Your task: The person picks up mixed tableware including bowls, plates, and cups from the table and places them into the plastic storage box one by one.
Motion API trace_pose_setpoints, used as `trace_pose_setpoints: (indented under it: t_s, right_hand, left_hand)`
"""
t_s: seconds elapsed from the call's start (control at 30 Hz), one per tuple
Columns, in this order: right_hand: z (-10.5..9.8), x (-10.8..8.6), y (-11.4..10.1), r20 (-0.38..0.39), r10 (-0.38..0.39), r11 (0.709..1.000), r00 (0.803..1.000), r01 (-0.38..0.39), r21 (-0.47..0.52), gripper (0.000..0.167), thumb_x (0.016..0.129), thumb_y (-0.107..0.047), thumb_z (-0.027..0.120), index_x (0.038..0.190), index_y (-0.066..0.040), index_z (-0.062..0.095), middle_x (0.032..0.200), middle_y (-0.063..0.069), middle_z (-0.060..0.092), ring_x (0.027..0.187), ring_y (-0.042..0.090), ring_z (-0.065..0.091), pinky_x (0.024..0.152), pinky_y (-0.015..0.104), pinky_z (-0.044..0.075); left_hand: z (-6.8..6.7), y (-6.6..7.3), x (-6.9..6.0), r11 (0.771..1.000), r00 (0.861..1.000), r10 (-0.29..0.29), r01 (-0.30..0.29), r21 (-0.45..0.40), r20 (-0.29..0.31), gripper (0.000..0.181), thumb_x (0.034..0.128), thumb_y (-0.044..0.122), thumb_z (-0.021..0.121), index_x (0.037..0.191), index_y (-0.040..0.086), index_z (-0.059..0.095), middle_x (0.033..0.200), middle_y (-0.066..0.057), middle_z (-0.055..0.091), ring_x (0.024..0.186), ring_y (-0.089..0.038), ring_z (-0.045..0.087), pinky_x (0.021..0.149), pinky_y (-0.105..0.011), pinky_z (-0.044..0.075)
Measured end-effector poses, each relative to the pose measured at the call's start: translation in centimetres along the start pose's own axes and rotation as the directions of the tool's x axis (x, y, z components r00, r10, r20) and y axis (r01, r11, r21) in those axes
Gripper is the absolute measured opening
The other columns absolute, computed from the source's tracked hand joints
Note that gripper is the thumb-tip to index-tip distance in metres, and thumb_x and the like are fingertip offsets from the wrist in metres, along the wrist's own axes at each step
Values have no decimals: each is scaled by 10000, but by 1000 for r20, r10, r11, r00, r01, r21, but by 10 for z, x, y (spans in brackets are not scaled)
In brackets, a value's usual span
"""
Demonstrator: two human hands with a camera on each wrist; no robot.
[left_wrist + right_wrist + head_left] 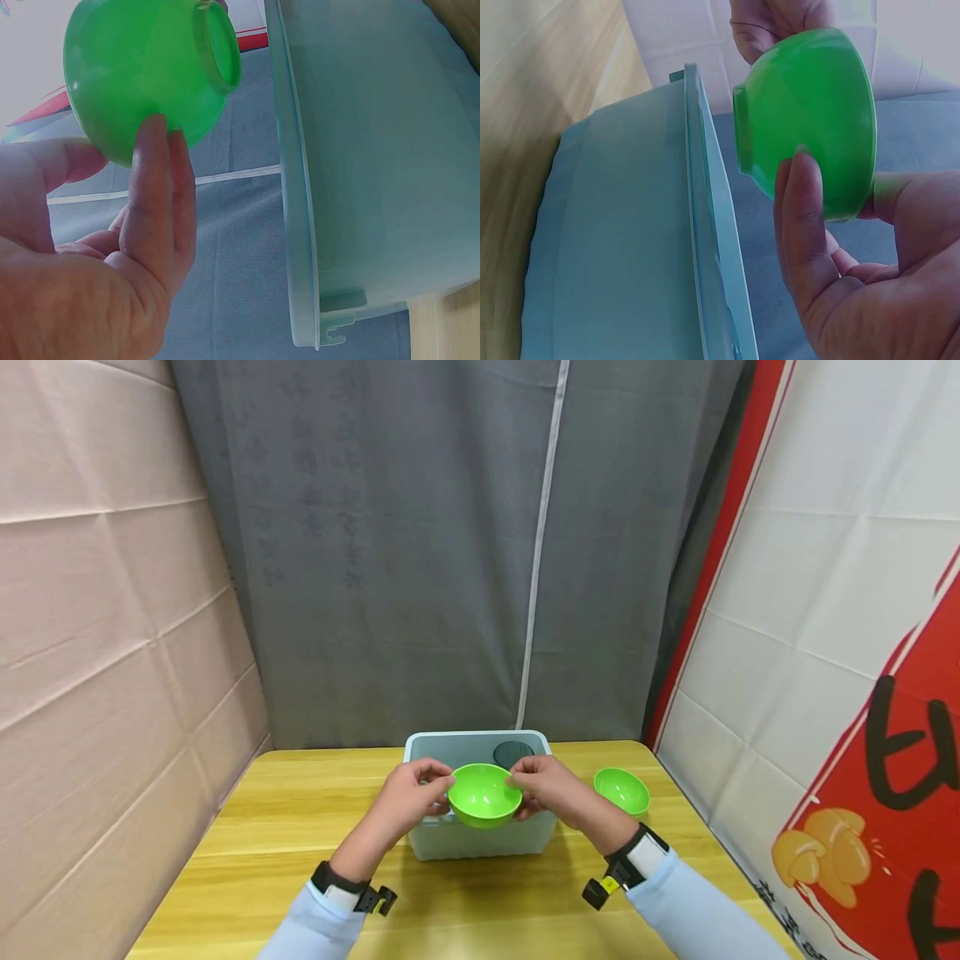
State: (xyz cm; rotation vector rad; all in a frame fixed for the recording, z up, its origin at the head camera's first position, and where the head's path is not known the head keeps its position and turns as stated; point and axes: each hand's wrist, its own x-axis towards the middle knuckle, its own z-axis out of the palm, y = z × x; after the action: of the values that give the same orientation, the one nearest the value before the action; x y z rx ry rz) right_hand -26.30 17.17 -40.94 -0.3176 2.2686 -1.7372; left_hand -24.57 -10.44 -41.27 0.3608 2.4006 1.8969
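Both hands hold one green bowl (484, 797) above the near rim of a pale blue-green plastic bin (480, 843). The left hand (411, 800) pinches the bowl's left side, thumb at the rim and fingers against the outer wall, as the left wrist view shows. On the opposite side, the right hand (546, 788) pinches it the same way. The bowl's inside faces the head camera and looks bare; its foot ring shows in both wrist views. Inside the bin, a dark round item (513, 753) is partly visible; its kind is unclear. The bowl and hands hide much of the bin's interior.
A second green bowl (622, 791) sits on the wooden table (300, 843), right of the bin and near the right forearm. A grey curtain (405, 560) hangs behind the table. Cloth walls stand at left and right, the right one with a red printed panel (885, 827).
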Motion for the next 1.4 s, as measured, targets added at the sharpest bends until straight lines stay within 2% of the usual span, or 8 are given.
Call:
trace_pose_setpoints:
  t_s: [0.13, 0.3, 0.6, 0.9, 1.03, 1.23, 1.3, 1.4]
  right_hand:
    - [2, 0, -2, -10, 3, 1000, 1000, -3, 8, 251, 1063, -150, 686, 1182, 72, 684, 987, 142, 704, 688, 188, 715, 662, 326, 650]
    - [1, 3, -4, -29, -4, 1000, 1000, 4, 9, 265, 1072, -181, 695, 1183, 59, 689, 997, 134, 703, 708, 185, 716, 685, 329, 656]
    - [3, 10, 1, -44, 5, 999, 999, -3, 40, 259, 1074, -206, 719, 1149, 41, 697, 981, 140, 715, 719, 188, 741, 703, 342, 665]
    - [2, 12, 4, -41, -7, 999, 999, 9, 42, 337, 1088, -290, 716, 1177, 34, 686, 1018, 185, 706, 726, 217, 758, 695, 375, 670]
    - [-2, 3, 5, -68, -25, 1000, 997, 24, -5, 375, 1102, -334, 704, 1204, 25, 669, 1066, 202, 692, 780, 288, 779, 683, 411, 672]
    - [-12, -14, 5, -130, -35, 998, 991, 29, -49, 323, 1110, -310, 695, 1179, 5, 672, 1061, 203, 705, 795, 325, 780, 684, 439, 671]
    - [-17, -19, 5, -144, -26, 998, 989, 18, -58, 314, 1111, -312, 692, 1174, -6, 666, 1056, 190, 710, 800, 318, 777, 694, 435, 670]
    - [-22, -24, 6, -157, -15, 998, 988, 4, -69, 316, 1117, -306, 679, 1182, 2, 656, 1056, 186, 709, 819, 316, 772, 707, 433, 669]
  left_hand:
    - [0, 1, 2, 1000, 1000, -14, 14, 19, -23, 220, 1050, 148, 740, 1197, -15, 752, 1050, -117, 743, 818, -213, 767, 782, -385, 674]
    - [-2, 4, 10, 998, 999, -2, 6, 63, -50, 186, 1008, 97, 722, 1154, -10, 765, 1026, -114, 745, 797, -201, 766, 750, -370, 672]
    - [-5, 4, 20, 990, 999, -17, 21, 138, -30, 178, 1002, 33, 671, 1151, -23, 752, 1018, -130, 734, 809, -217, 775, 749, -393, 677]
    - [-13, 7, 30, 978, 1000, -21, 26, 209, -23, 170, 1015, 73, 699, 1146, -14, 764, 997, -117, 750, 782, -220, 782, 731, -384, 673]
    - [-18, 7, 38, 962, 999, -24, 32, 272, -33, 160, 1033, 103, 698, 1139, 4, 766, 995, -110, 739, 775, -211, 779, 755, -416, 678]
    - [-26, 4, 59, 934, 998, -56, 66, 350, -38, 181, 1019, 120, 687, 1138, 9, 764, 1025, -121, 729, 797, -213, 769, 750, -391, 671]
    - [-30, 2, 67, 920, 998, -59, 66, 386, -31, 208, 1014, 122, 691, 1163, -2, 768, 1057, -124, 734, 808, -212, 769, 752, -377, 668]
    - [-34, -1, 79, 883, 999, -47, 54, 466, -28, 200, 1003, 128, 717, 1144, 9, 793, 1070, -106, 744, 802, -198, 754, 739, -352, 658]
